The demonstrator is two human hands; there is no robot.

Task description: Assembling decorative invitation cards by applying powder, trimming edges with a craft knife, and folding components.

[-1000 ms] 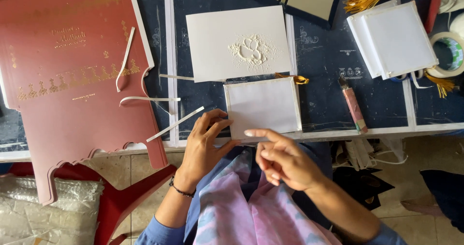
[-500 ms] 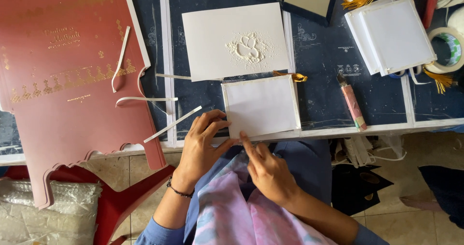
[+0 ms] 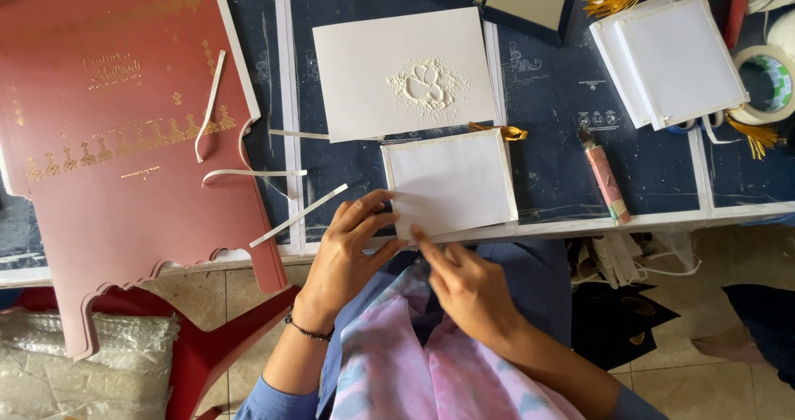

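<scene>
From the head camera I see my left hand with its fingers bent on the left edge of the white card, which lies at the near edge of the desk. My right hand touches the card's bottom edge, maybe pinching it.

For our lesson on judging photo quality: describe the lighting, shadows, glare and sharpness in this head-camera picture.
Head view: soft, even daylight, no harsh glare; the white card under the left hand and right hand is bright yet keeps its edge detail; the hands cast only faint shadows; the embossed white sheet shows its relief through gentle shading; focus is sharp across the table; slight wide-angle bending towards the frame edges.
</scene>
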